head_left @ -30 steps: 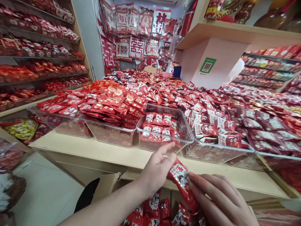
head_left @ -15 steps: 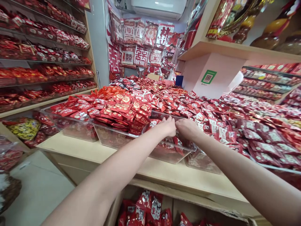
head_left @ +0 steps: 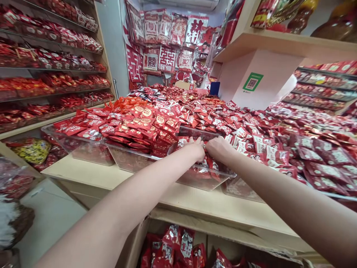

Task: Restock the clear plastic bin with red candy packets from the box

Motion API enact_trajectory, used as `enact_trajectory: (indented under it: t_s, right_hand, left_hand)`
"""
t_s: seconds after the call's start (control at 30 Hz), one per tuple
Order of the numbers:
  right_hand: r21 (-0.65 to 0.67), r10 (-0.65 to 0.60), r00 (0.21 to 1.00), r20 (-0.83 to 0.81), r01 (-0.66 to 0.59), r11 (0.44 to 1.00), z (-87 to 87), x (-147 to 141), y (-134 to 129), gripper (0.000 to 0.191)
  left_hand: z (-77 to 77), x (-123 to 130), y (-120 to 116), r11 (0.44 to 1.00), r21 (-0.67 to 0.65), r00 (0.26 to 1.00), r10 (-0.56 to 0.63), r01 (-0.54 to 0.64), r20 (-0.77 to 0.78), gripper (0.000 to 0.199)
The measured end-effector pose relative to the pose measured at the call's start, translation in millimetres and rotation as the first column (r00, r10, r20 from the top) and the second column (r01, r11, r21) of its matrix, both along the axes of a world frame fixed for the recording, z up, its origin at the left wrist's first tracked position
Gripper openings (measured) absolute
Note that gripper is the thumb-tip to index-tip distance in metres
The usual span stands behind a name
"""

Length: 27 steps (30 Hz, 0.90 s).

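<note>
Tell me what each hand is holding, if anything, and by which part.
Cannot be told: the left hand and right hand reach among small red-and-white packets in the clear rectangular plastic bin; any grip is hidden.

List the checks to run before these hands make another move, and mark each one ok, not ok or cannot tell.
1. Both hands at the same bin: ok; the left hand and right hand are both at the see-through bin.
2. Firm hold on a packet: cannot tell; the fingertips are hidden.
3. Bin resting on the counter: ok.
4. Cardboard box open, with packets in reach: ok; it sits below the counter's front edge, probably reachable.
5. Neighbouring bin on the left filled no higher than its rim: not ok; its packets heap above it.
</note>
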State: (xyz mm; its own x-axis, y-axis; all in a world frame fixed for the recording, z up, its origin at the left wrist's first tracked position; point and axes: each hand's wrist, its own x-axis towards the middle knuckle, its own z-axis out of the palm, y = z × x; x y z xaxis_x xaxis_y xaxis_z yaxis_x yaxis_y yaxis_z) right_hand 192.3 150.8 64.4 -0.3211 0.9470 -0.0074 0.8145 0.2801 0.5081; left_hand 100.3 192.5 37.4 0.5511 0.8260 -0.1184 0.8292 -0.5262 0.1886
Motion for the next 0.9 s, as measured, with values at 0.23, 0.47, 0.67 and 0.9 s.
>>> enact_trajectory:
  t_s: [0.23, 0.47, 0.67, 0.9]
  right_hand:
    - [-0.051, -0.036, 0.999, -0.011, 0.036, 0.998, -3.3, 1, 0, 0.027]
    - [-0.084, -0.07, 0.996, -0.049, 0.066, 0.994, -2.7, 8, 11, 0.027]
    - [-0.105, -0.058, 0.996, -0.07, 0.051, 0.993, -0.9, 12, 19, 0.027]
    - [-0.015, -0.037, 0.987, -0.153, 0.035, 0.999, 17.8, 15, -11, 0.023]
  left_hand:
    - [-9.1, 4, 7, 0.998, -0.03, 0.997, -0.051, 0.05, -0.066, 0.048]
    - [-17.4, -5, 2, 0.998, 0.019, 0.997, -0.053, 0.055, -0.061, 0.057]
    - [-18.9, -2, 4, 0.999, 0.018, 0.998, -0.043, 0.044, -0.048, 0.061]
    - [1.0, -8, -6, 0.995, 0.1, 0.997, -0.037, 0.029, 0.072, 0.052]
